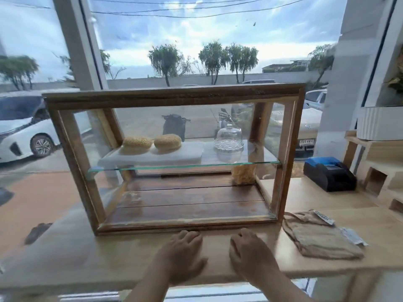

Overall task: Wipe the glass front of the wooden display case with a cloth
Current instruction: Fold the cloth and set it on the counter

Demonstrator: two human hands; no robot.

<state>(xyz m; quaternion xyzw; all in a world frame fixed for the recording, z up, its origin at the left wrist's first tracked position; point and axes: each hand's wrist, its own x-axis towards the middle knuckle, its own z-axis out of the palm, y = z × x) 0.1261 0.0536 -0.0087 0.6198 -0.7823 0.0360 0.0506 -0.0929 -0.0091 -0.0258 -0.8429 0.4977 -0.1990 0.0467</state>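
Note:
A wooden display case (174, 97) with a glass front (185, 192) stands on a light wooden counter (65, 258), facing me. Inside, a glass shelf (174, 167) carries two round buns (152, 141) on a white board and a clear glass dome (229, 138). A folded brown cloth (318, 236) lies flat on the counter to the right of the case. My left hand (183, 256) and my right hand (250, 256) rest palm down on the counter just in front of the case's bottom rail, fingers spread, holding nothing. Neither hand touches the cloth.
A black and blue receipt printer (329, 173) sits at the back right, beside pale wooden shelving (375, 168) with a white ribbed pot (379, 125). Paper slips (353, 235) lie by the cloth. A large window (196, 40) stands behind the case.

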